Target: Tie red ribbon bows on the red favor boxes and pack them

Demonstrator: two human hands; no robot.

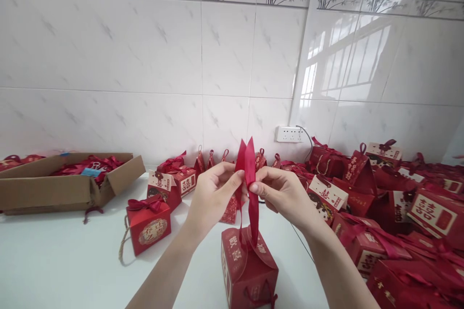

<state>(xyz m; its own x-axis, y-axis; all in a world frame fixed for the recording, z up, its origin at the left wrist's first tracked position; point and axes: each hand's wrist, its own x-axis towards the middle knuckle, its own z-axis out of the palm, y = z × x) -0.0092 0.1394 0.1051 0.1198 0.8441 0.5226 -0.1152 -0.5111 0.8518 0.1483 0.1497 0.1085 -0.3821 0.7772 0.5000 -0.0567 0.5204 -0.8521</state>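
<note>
Two bare forearms (pixel 161 270) lie nearest, one to either side of a dark red card gift box (pixel 250 270) with curved, overlapping top flaps. Straight above that box, the left hand (pixel 215 198) and right hand (pixel 282 198) almost meet, thumb and forefinger pinched closed on a glossy crimson satin ribbon (pixel 250 164). Its long axis runs nearly upright from the box's top, up between the hands, and two pointed tails stand side by side above the fingers. What counts is that the ribbon lies between both pinches and touches each, so neither hand is nearer; the left seems to grip the left tail, the right the right one. Below them, apart from the fingers, the gift box stands upright on the pale bench (pixel 90 260). Left of it sits a bright red bow-topped box (pixel 150 227); right of it, a heap of red boxes (pixel 402 217).
</note>
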